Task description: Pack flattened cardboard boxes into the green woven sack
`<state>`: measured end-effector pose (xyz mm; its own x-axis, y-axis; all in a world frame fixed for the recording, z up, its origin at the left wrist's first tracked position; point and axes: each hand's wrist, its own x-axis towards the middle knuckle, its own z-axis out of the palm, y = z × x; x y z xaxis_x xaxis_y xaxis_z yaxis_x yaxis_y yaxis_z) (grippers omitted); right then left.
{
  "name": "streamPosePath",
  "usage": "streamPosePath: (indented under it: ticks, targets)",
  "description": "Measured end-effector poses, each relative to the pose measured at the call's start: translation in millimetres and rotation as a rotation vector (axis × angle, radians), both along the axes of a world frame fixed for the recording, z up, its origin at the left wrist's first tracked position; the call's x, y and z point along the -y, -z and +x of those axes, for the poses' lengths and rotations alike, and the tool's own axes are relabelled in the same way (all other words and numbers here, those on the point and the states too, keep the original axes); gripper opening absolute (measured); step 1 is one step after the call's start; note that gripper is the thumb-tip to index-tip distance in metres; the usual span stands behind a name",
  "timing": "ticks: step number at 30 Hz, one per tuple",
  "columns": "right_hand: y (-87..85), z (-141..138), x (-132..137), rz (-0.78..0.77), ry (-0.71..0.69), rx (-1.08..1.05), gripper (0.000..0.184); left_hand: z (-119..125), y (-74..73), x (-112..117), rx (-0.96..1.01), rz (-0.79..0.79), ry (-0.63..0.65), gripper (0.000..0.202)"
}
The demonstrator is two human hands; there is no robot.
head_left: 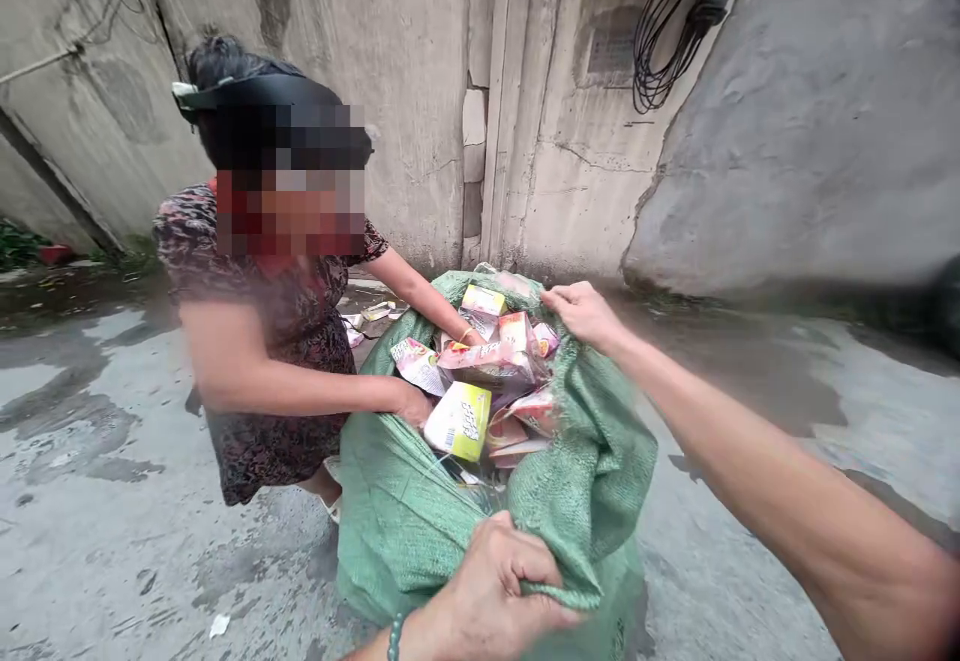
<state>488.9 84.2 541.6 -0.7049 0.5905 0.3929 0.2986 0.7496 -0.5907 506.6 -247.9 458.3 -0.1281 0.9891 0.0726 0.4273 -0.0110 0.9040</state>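
Note:
A large green woven sack (405, 511) stands in front of me, its mouth wide and filled with crumpled cartons. My left hand (502, 581), with a beaded bracelet (395, 636) at the wrist, grips the near rim of the sack. On the far right side of the rim, my right hand (581, 311) has its fingers closed on the fabric. Between them lie a white and yellow-green carton (459, 421), a pink and white carton (487, 361) and several more pieces of packaging. A co-worker's two hands reach in among the cartons from the left.
The co-worker (262, 341), in a patterned dress and a head strap, leans over the sack's left side. Behind stands a cracked concrete wall (390, 71) with a bundle of black cables (667, 41). The concrete ground (112, 501) has wet patches. Some scraps lie behind the sack.

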Motion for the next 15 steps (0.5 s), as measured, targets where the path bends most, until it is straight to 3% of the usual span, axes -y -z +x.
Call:
streamPosePath:
  ticks: [3,5,8,10,13,15]
  targets:
    - [26.7,-59,25,0.184,-0.084,0.357,0.055,4,-0.4,-8,0.128,0.003,0.031,0.066]
    - [58.7,-74,41,0.206,-0.208,0.528,0.047,-4,-8.9,-12,0.168,0.043,-0.038,0.065]
    - [114.9,-62,77,0.216,-0.349,0.629,0.043,-22,-19.4,-14,0.189,0.114,-0.171,0.064]
    - [149.4,-44,108,0.230,-0.413,0.649,0.048,-32,-15.4,-12,0.150,0.136,-0.234,0.065]
    - [193.1,-22,153,0.219,-0.462,0.663,0.052,-43,8.0,-4,-0.042,0.166,-0.265,0.066]
    - [219.3,-13,175,0.185,-0.471,0.672,0.052,-57,29.5,3,-0.276,0.235,-0.258,0.059]
